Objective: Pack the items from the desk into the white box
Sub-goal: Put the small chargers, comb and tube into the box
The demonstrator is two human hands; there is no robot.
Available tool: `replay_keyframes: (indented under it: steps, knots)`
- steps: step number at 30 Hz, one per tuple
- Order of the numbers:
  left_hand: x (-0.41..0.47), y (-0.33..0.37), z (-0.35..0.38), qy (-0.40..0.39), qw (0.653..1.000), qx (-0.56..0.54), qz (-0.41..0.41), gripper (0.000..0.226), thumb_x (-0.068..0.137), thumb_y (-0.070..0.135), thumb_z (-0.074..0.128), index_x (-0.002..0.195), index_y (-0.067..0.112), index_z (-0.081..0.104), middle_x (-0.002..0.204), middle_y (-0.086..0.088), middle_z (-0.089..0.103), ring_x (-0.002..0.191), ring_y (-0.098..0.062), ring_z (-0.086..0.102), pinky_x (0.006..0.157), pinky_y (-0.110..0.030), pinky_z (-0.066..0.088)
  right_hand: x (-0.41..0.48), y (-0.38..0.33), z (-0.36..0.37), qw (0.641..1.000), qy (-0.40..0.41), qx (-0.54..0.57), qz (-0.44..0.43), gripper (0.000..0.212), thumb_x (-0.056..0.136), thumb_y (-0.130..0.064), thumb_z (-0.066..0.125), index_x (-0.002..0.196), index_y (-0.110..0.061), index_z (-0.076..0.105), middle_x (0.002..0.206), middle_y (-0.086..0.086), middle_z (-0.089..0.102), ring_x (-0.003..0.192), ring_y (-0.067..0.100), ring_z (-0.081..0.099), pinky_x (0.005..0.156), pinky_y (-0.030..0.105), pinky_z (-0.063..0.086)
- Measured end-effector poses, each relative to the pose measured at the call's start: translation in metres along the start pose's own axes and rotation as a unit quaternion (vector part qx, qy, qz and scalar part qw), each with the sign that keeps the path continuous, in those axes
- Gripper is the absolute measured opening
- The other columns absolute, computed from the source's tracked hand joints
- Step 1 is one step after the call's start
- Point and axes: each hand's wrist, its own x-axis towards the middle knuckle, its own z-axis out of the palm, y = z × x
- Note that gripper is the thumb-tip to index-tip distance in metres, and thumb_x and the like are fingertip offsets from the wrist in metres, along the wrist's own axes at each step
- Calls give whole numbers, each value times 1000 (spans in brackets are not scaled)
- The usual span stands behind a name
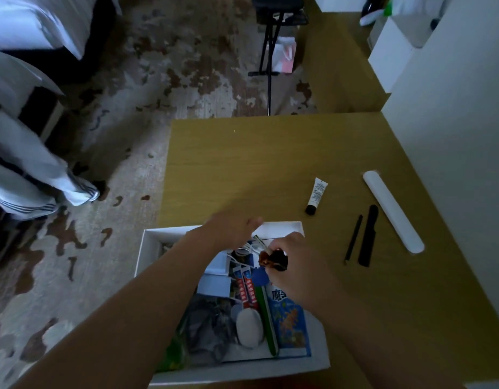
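Entry: packing, mid-run.

Status: the white box (147, 248) sits at the near left edge of the tabletop (242, 164), lid off and already well filled. Inside I can make out two red cartons (245, 287) side by side, a green stick (266, 318), a white oval object (249, 327), a blue printed packet (290, 318), grey cloth (206, 327), a white cable (242, 249) and pale blue boxes (214, 284). I judge the task more than half done.

Hands: both are over the far half of the box, close together but not touching. My right hand (293, 259) pinches a small glossy dark item (273, 259), brown and black; I cannot tell what it is. It hangs above the box contents and is not set down. My left hand (234, 228) reaches across the far rim with fingers stretched out. It is blurred, but I see nothing in it.

Orientation of the held item: its long axis runs roughly left to right, the right end dipping slightly toward me. Its ends are too small to tell apart.

Left to pack, all to the right of the box:
- white tube (317, 195), black cap toward me, axis near to far with a slight lean.
- thin black stick (353, 238) and broader black item (367, 237), nearly parallel and just beside each other, axes running away from me.
- long white case (392, 210), diagonal from far left to near right, farthest out.

Estimate: five placements remain, counting the one in hand. The case should go in parallel to the green stick.
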Motion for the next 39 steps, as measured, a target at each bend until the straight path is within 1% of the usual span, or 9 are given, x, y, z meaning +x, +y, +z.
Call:
replay_keyframes:
  steps: [6,10,14,20,26,31,33,37,39]
  knots:
    - [2,1,-1,-1,1000,2,-2,49,98,49,18,134,30,45,128,-11,56,114,-29,52,94,-41,40,7,-19,38,991,-112,2,78,11,77,-23,60,71,-23,50,74,-4,47,67,11,46,51,20,28]
    - [0,2,-3,1,1000,12,13,44,99,47,18,128,31,48,117,-7,61,105,-27,55,93,-43,43,4,-23,55,983,-118,2,140,11,78,-19,60,85,-12,58,83,4,60,70,14,53,50,21,35]
    - [-3,2,-5,1,999,27,21,42,100,45,19,126,33,48,110,-8,63,101,-27,57,91,-43,45,-1,-27,66,981,-116,-51,148,20,78,-22,61,70,-17,44,80,0,48,71,13,47,47,19,24]
    - [-3,3,-6,-8,999,40,22,43,100,46,17,137,39,38,128,-8,57,113,-29,53,95,-43,43,-9,-31,69,975,-176,-44,128,33,80,-37,64,64,-19,41,63,-6,44,56,9,44,46,21,29]
    - [-4,6,-7,-10,999,3,30,48,99,47,18,125,25,52,119,-9,60,106,-27,55,91,-39,43,-16,-27,36,997,-43,41,51,18,85,-32,60,93,-17,65,72,-10,59,59,0,53,56,9,39]
    - [9,23,-13,7,998,-41,37,37,98,24,33,62,18,39,67,-1,44,57,-11,35,54,-26,30,-17,13,-24,976,144,86,136,10,89,-29,56,81,-31,62,65,-15,60,60,-1,58,50,10,41]
    - [12,38,-17,33,998,-42,44,35,96,21,38,62,18,45,67,1,47,58,-11,41,54,-25,35,-13,37,-41,955,196,108,195,6,89,-27,57,87,-30,62,71,-16,59,63,-2,56,53,10,37]
    - [25,88,-22,78,993,-46,70,26,93,20,41,103,13,65,99,-5,64,91,-22,61,80,-36,53,-5,95,-61,925,194,145,292,7,90,-16,55,88,-21,60,76,-9,57,66,-2,51,51,11,32]
    - [34,114,-16,94,993,-32,70,22,92,21,41,94,15,63,91,-5,62,87,-22,62,72,-33,51,-3,124,-61,915,178,155,327,11,90,-10,52,90,-13,63,83,2,59,71,8,53,57,17,37]
